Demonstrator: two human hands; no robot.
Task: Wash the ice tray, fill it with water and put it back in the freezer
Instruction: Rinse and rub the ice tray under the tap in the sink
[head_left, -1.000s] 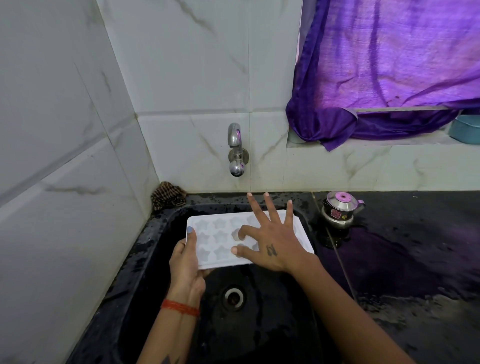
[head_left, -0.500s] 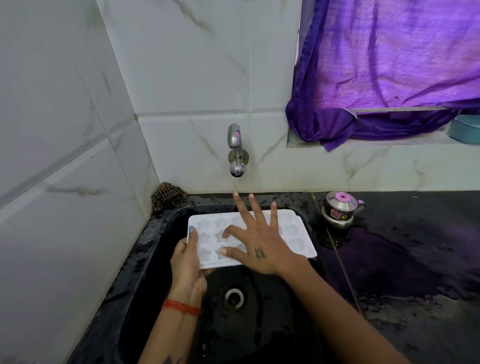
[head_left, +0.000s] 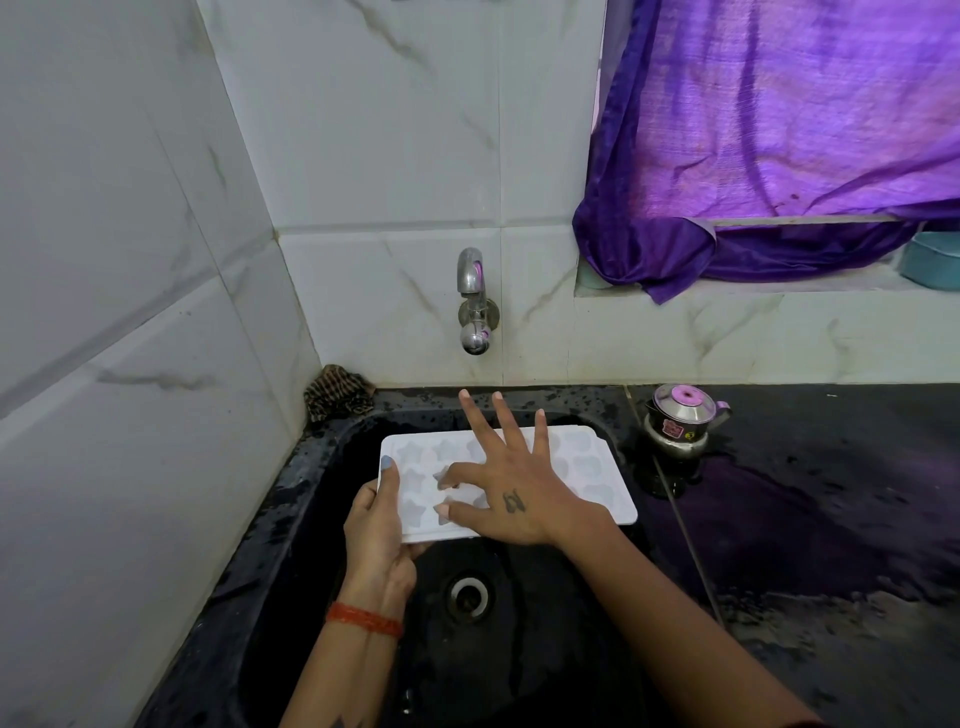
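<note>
The left hand (head_left: 378, 525) grips the near left edge of the white ice tray (head_left: 592, 473), its thumb lying flat on the top face and its fingers curled under the rim, so the tray is held over the black sink (head_left: 291, 519) rather than resting on its floor. A red thread band (head_left: 363, 619) circles the left wrist. The right hand (head_left: 511, 486) lies on top of the tray: three fingers are spread straight and point toward the wall, while the forefinger is bent down into one of the star-shaped moulds and the thumb tip presses into the mould just nearer; it grasps nothing, only touching and pressing the tray's surface. A small dark mark shows on the back of this hand. The tray sits roughly level, its long side running left to right, below and in front of the chrome tap (head_left: 474, 301) fixed to the tiled wall; no water can be seen running from the tap. The round drain (head_left: 469, 596) lies in the sink floor beneath the tray's near edge. A checked cloth (head_left: 337, 392) is bunched in the back left corner of the wet counter (head_left: 831, 519). A small steel kettle with a pink knob (head_left: 680, 418) stands on the counter just right of the sink. A purple curtain (head_left: 779, 130) hangs over the sill above, with a teal container (head_left: 932, 260) at the far right.
</note>
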